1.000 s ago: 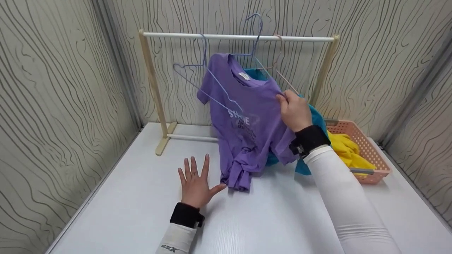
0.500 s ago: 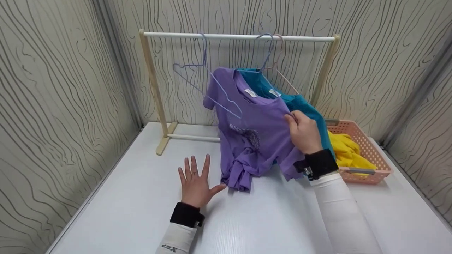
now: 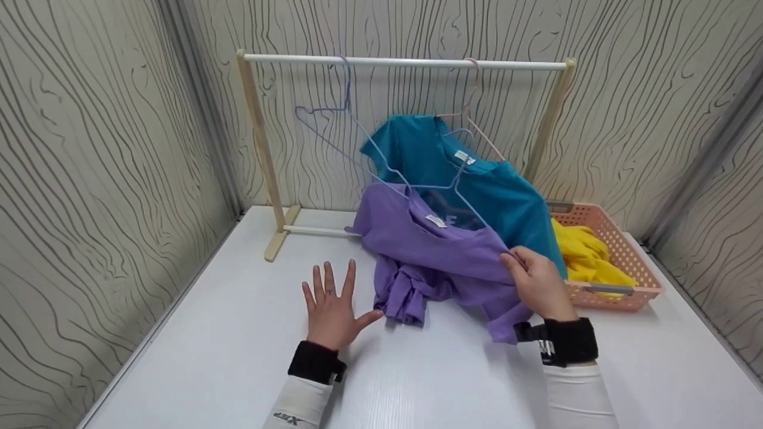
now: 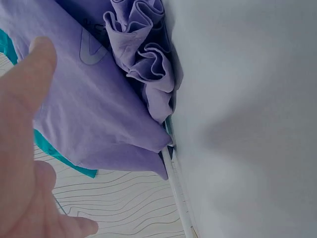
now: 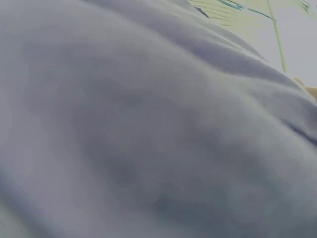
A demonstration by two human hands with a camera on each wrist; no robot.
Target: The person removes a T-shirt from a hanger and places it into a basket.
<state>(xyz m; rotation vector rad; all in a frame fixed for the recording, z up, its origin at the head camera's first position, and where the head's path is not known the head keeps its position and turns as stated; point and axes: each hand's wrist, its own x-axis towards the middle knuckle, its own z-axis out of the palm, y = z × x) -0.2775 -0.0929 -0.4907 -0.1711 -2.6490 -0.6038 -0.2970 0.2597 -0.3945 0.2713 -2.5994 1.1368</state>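
purple shirt (image 3: 438, 247) in right hand's (image 3: 539, 286) pinch; left hand (image 3: 332, 316) spread, well inside table edge (image 3: 173, 316)

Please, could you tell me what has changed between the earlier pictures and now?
The right hand moved down and to the right, still holding the purple shirt at its shoulder. The shirt and its hanger came down with it, the hook now well below the rail, showing more of the teal shirt. The left hand, yellow cloth and basket stayed.
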